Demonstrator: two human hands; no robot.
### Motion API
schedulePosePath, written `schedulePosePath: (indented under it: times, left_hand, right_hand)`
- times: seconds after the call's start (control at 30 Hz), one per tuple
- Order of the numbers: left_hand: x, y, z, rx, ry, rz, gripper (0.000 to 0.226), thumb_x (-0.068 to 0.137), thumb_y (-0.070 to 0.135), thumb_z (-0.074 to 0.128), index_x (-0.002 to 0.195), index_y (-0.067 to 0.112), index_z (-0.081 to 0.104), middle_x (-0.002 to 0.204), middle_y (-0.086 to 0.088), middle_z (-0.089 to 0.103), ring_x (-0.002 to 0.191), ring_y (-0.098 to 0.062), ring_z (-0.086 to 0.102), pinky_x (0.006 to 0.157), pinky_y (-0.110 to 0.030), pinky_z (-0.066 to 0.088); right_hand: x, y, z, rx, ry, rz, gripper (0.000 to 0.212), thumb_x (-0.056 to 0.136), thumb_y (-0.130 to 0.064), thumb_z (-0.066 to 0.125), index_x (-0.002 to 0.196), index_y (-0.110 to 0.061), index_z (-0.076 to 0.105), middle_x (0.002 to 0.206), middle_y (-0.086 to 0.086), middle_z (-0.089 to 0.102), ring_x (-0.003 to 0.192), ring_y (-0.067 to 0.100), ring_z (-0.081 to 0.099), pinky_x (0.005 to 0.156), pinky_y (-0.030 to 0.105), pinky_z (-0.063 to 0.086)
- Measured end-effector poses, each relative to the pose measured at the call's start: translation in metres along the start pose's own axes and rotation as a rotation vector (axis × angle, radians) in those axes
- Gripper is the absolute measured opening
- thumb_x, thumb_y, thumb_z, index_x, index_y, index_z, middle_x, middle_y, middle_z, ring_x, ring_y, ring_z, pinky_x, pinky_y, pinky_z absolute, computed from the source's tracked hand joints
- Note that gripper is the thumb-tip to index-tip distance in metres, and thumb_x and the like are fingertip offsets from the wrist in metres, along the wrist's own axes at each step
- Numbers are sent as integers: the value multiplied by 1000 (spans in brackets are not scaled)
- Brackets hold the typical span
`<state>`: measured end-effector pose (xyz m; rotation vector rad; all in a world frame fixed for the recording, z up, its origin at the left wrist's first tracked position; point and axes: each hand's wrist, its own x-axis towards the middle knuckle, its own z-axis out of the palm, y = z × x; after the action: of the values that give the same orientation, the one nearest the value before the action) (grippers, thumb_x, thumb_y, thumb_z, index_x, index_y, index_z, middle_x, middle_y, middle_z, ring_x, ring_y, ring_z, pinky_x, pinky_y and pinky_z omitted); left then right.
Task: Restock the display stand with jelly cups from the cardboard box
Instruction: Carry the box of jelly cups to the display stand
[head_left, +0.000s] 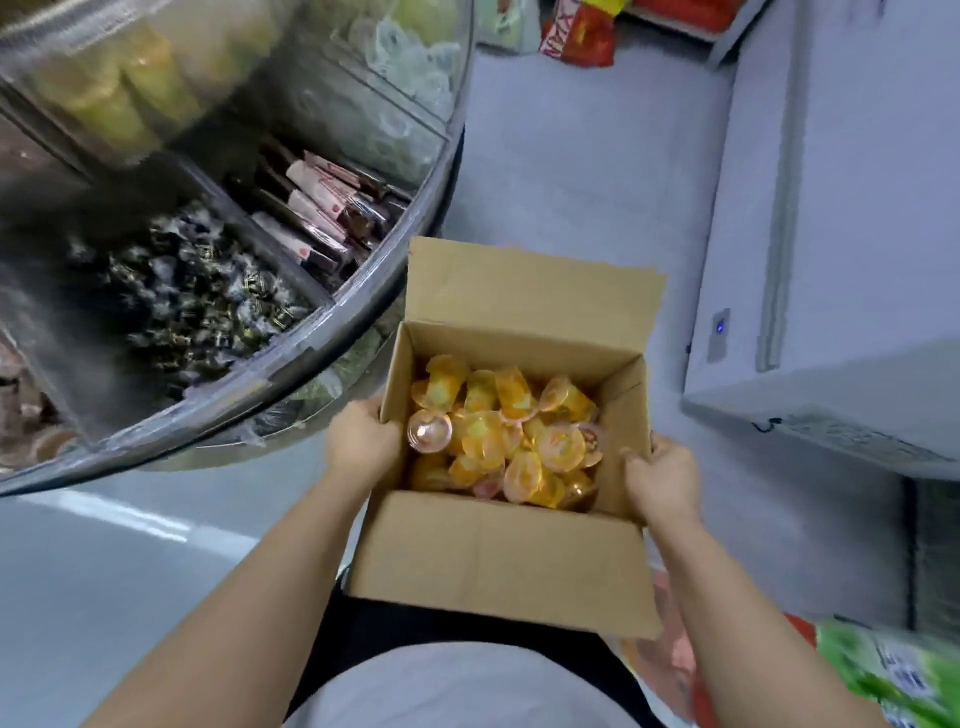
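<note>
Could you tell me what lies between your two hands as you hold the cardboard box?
In the head view, the open cardboard box sits between the left hand and right hand, with orange and pink jelly cups piled inside.

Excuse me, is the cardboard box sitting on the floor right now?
No, both hands, left and right, grip the open cardboard box by its sides, holding it up against the person's body.

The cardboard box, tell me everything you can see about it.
The cardboard box is plain brown corrugated card, open at the top, its far and near flaps folded outward. It holds a loose heap of orange and yellow jelly cups. The left hand and right hand grip its side walls, beside the round display stand.
</note>
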<state>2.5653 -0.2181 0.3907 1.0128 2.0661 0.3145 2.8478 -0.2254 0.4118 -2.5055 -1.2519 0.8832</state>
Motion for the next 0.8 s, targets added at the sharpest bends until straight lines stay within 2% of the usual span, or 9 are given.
schedulePosePath:
  times: [0.1,0.27,0.33,0.4,0.47,0.53,0.67,0.73,0.8]
  left_hand:
    - [16,18,2,-26,30,-41,27,78,5,55,55,15,46,52,-1,47,62,-30,49,48,-28,30]
    - [33,36,25,-149,118,-153,27,79,17,52,53,16,44,50,-1,46,57,-27,45,45,-24,27]
    - [38,39,44,-208,170,-215,30,78,17,52,51,16,40,49,2,45,56,-28,46,45,-25,27]
    - [40,43,66,-253,221,-306,32,81,13,52,52,15,39,50,3,45,59,-30,47,46,-27,27]
    - [32,50,91,-311,295,-431,29,80,23,48,54,16,40,49,5,45,54,-26,46,46,-26,26]
    - [18,61,120,-396,392,-563,23,71,31,39,54,15,41,48,3,45,49,-17,43,45,-26,25]
    - [-6,76,169,-605,506,-820,17,65,29,38,54,16,40,52,0,48,52,-15,44,47,-26,28]
    - [-14,79,190,-685,522,-921,14,63,29,37,58,17,41,57,0,50,55,-15,45,48,-27,28]
    - [-19,77,210,-773,558,-1004,12,62,30,37,61,19,43,60,2,50,58,-18,45,50,-28,29]
  right_hand:
    - [45,-27,-6,-68,-47,-50,30,81,-9,59,57,-16,43,62,11,56,70,37,59,60,35,43]
    - [120,-61,-2,-173,-175,-136,10,79,-4,57,74,-12,55,76,13,65,74,33,60,64,35,48]
    - [153,-72,5,-227,-243,-178,9,77,-4,56,79,-13,57,78,12,66,76,32,59,66,34,47]
    - [185,-85,11,-275,-323,-239,11,76,-4,54,80,-14,57,75,8,63,76,31,58,67,34,47]
    - [218,-100,18,-349,-427,-338,11,77,-3,54,81,-13,55,71,4,60,75,30,58,66,35,48]
    - [244,-117,25,-453,-541,-461,12,78,-2,54,84,-13,55,72,2,60,74,29,58,65,35,49]
    - [264,-146,48,-640,-628,-714,12,79,-3,52,85,-13,53,64,-1,56,65,25,54,51,27,39]
    - [262,-158,66,-732,-681,-817,13,78,-3,50,86,-13,53,64,0,54,64,26,52,52,28,38]
    - [256,-163,89,-814,-713,-903,13,78,-3,50,87,-12,54,68,3,57,69,29,55,57,32,43]
